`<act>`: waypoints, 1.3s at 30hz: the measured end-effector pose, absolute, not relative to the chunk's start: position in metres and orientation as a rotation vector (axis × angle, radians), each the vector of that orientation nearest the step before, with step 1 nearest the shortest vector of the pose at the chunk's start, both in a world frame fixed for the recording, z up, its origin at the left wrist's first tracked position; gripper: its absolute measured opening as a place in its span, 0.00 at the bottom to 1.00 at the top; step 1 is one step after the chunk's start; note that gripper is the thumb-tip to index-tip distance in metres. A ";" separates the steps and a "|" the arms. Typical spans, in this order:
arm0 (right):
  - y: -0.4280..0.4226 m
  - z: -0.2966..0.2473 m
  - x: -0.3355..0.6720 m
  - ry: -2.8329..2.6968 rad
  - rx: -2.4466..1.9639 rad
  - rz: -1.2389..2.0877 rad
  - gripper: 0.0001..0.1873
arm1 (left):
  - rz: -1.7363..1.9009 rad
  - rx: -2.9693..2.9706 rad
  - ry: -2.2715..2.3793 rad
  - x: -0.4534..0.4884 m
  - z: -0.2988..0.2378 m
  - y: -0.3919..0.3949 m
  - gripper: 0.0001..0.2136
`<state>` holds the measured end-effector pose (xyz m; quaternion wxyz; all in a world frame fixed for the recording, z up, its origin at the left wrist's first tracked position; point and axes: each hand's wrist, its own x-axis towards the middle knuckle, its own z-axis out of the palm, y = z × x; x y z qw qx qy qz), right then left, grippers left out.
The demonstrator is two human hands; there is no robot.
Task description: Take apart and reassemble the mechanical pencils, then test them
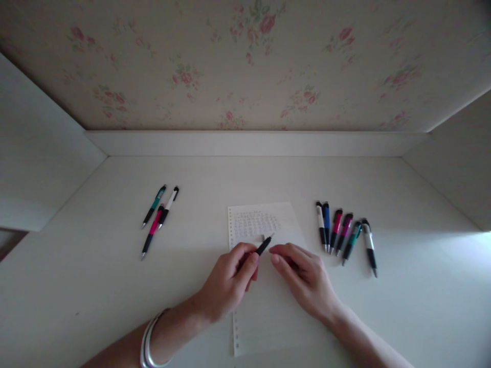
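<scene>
My left hand (233, 273) is closed around a dark pen (263, 246), its pale tip pointing up and to the right. Close by, my right hand (301, 276) has thumb and forefinger brought together near that tip. Whether a small part sits between those fingertips I cannot make out. Both hands are over a sheet of lined, hole-punched paper (264, 327) with rows of handwriting in its upper part. Just behind the pen, a small whitish piece with a greyish end (255, 238) lies on the sheet, partly hidden by my left hand.
Left on the white desk (95, 266) are a green pen (154, 206), a white pen (169, 207) and a pink pen (152, 232). Several pens stand side by side at right, including a blue pen (326, 225) and a white pen (369, 248). White panels enclose the desk.
</scene>
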<state>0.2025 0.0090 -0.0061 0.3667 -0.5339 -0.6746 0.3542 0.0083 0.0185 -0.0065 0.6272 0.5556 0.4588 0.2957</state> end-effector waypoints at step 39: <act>0.011 -0.003 0.199 -1.514 -1.438 1.230 0.19 | 0.579 1.540 1.108 0.010 -0.011 0.013 0.12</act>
